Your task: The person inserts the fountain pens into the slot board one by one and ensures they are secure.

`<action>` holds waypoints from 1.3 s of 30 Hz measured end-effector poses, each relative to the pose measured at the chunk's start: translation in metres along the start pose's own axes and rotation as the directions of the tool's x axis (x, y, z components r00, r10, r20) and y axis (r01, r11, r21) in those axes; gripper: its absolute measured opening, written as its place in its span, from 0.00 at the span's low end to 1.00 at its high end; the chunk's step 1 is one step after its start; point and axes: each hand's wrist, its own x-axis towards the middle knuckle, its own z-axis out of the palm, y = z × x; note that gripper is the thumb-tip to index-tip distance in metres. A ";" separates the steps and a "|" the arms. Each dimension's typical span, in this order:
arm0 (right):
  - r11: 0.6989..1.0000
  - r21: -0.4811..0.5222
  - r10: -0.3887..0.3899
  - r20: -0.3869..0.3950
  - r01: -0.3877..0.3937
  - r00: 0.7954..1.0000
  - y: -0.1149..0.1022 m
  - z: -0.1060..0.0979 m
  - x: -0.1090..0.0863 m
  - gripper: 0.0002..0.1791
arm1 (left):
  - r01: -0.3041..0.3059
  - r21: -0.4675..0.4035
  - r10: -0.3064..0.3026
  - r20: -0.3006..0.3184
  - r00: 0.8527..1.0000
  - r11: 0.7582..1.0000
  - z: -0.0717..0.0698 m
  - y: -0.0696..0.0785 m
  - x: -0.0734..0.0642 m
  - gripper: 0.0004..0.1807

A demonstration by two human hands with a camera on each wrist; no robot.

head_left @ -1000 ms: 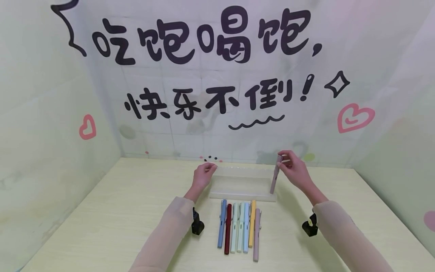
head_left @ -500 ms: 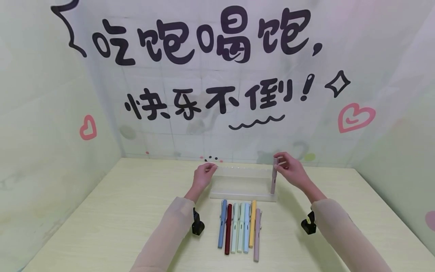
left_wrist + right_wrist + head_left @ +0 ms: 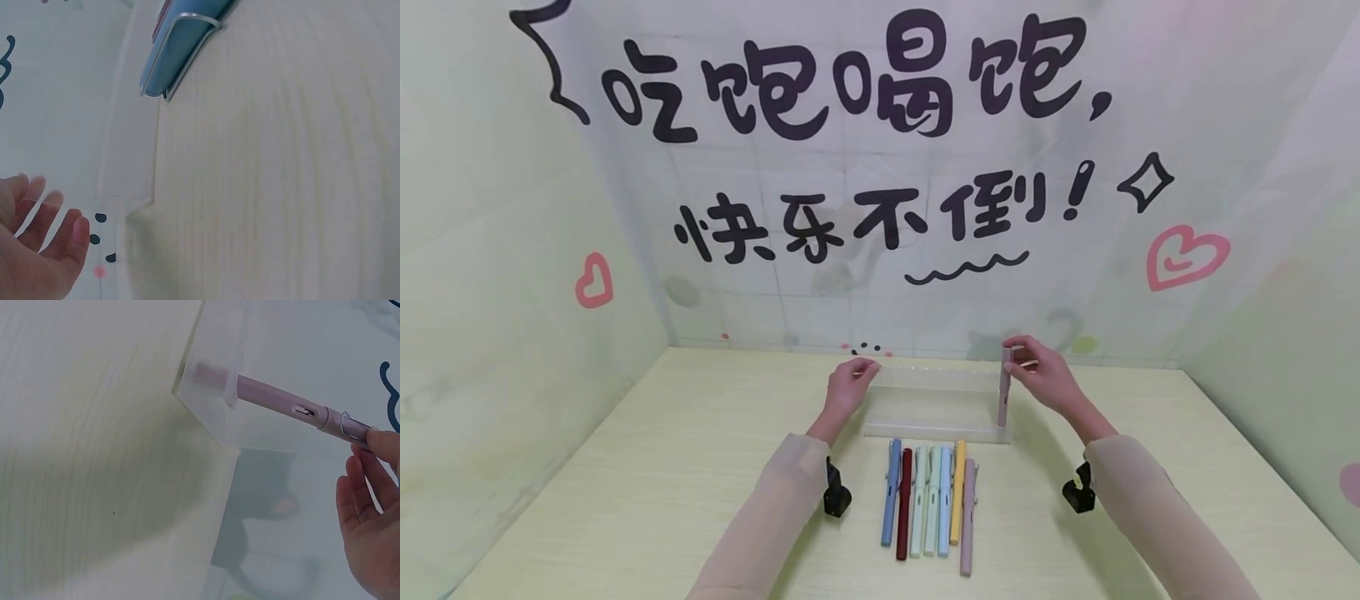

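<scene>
A clear plastic pen stand [image 3: 932, 432] stands at the back of the table. My left hand [image 3: 848, 387] pinches its upper left corner between thumb and fingers. With thumb and fingertips my right hand [image 3: 1047, 377] holds a mauve pen [image 3: 1003, 392] near its clip end. This pen stands almost upright at the stand's right end. In the right wrist view the lower end of the pen [image 3: 275, 400] sits behind the stand's frosted front lip [image 3: 212, 369].
In front of the stand several capped pens lie side by side: blue [image 3: 891, 493], dark red [image 3: 904, 504], pale green, light blue [image 3: 943, 502], yellow [image 3: 957, 493] and another mauve pen [image 3: 967, 518]. A printed cloth wall [image 3: 865, 308] rises behind the table.
The mauve pen in my right hand has gone from tilted to nearly upright, its top shifting left with the hand. My left hand stays on the stand's corner.
</scene>
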 end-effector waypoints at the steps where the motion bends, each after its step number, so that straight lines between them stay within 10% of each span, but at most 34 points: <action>1: 1.000 -0.008 0.001 -0.003 -0.001 1.000 0.000 0.000 0.000 0.15 | 0.001 0.001 -0.001 -0.001 1.000 1.000 0.000 0.000 0.000 0.13; 39: 0.999 -0.038 0.015 -0.023 -0.016 1.000 0.004 0.010 0.007 0.17 | -0.021 0.003 0.021 -0.011 1.000 1.000 -0.001 0.001 -0.002 0.13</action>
